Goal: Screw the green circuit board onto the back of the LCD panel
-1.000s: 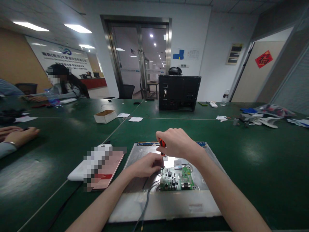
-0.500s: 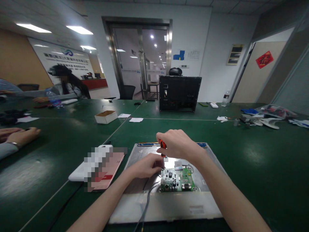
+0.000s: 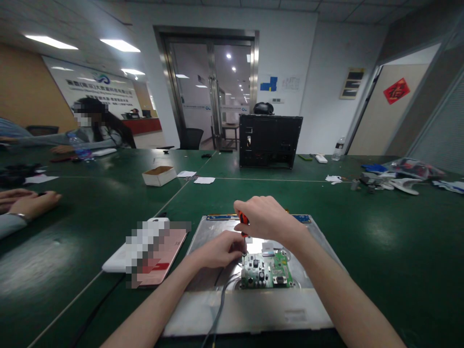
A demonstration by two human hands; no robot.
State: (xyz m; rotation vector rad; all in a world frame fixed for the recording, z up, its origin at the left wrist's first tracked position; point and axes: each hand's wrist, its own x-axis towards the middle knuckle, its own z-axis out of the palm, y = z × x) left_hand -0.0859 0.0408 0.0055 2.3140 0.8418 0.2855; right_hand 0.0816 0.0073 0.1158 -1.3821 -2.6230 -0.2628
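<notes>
My right hand is closed around the orange and black handle of a screwdriver, held upright with its shaft pointing down. The tip meets the upper left corner of a green circuit board. Beside the shaft, my left hand has its fingers curled together at that corner; whether they pinch the shaft or a small part is hidden. Under the board lies a flat silvery display panel with a blue strip board along its far edge. Dark cables run from the board's left side toward me.
Left of the panel lie a white device and a pink booklet, partly pixelated. Farther off are an open white box, paper pieces and a black monitor housing. Another person's hands rest at the left.
My right hand and the screwdriver handle have shifted very slightly. The left hand, board and panel stay in place.
</notes>
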